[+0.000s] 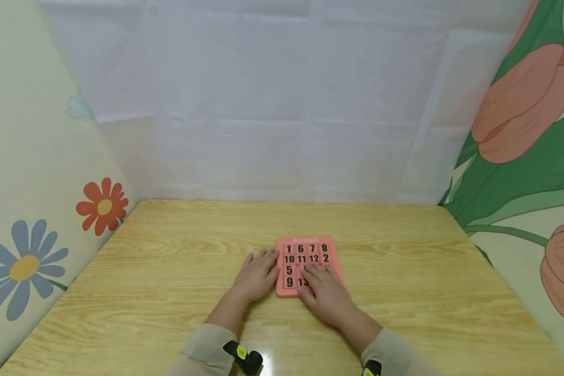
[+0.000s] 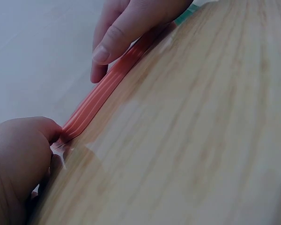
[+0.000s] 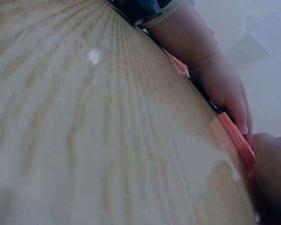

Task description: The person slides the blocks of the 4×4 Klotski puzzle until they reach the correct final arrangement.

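Note:
A pink sliding number puzzle (image 1: pixel 302 259) lies flat on the table, its tiles printed with black numbers. Its top row reads 1, 6, 7, 8 and the row below 10, 11, 12, 2. My left hand (image 1: pixel 256 277) rests at the puzzle's left edge with its fingers extended forward. Over the lower right tiles lies my right hand (image 1: pixel 328 295), fingers loosely extended and covering several of them. The ridged pink side (image 2: pixel 100 96) shows between both hands in the left wrist view. In the right wrist view, the left hand's fingers (image 3: pixel 236 108) reach down at the puzzle's edge.
The wood-grain table (image 1: pixel 404 261) runs out on both sides of the puzzle. A white sheet (image 1: pixel 272 115) hangs behind its far edge. Flower-printed panels flank it, with daisies (image 1: pixel 25 269) at left and tulips (image 1: pixel 526 104) at right. Black straps with cameras (image 1: pixel 244 356) sit on the wrists.

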Tool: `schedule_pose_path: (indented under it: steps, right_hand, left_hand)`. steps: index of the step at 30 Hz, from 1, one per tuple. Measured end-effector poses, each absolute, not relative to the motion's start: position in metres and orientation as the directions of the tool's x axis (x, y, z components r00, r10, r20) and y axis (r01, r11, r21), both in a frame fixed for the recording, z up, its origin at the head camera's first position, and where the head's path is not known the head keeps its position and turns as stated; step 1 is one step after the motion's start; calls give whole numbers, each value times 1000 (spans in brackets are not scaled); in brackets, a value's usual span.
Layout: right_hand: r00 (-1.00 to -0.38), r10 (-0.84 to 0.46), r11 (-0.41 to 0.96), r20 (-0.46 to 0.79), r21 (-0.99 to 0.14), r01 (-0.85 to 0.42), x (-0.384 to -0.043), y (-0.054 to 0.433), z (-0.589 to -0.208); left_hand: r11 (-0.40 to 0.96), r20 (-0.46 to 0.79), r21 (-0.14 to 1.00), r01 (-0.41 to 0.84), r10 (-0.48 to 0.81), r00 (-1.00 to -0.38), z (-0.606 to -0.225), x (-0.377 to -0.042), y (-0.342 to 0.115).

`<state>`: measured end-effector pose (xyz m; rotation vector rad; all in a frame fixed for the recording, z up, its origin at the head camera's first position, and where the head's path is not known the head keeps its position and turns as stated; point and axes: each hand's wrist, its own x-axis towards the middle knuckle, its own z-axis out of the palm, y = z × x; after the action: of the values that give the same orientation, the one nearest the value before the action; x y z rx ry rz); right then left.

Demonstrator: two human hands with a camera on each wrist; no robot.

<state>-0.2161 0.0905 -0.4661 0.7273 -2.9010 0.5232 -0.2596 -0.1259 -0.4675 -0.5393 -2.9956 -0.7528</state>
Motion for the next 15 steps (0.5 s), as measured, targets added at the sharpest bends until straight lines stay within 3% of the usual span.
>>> schedule_pose_path:
  steps: [15]
  right_hand:
    - [-901,-392,838,187,-332,-434,-215,108,-465]
  left_hand:
    - [826,87,457,329,327,-941,-466,-259,-125]
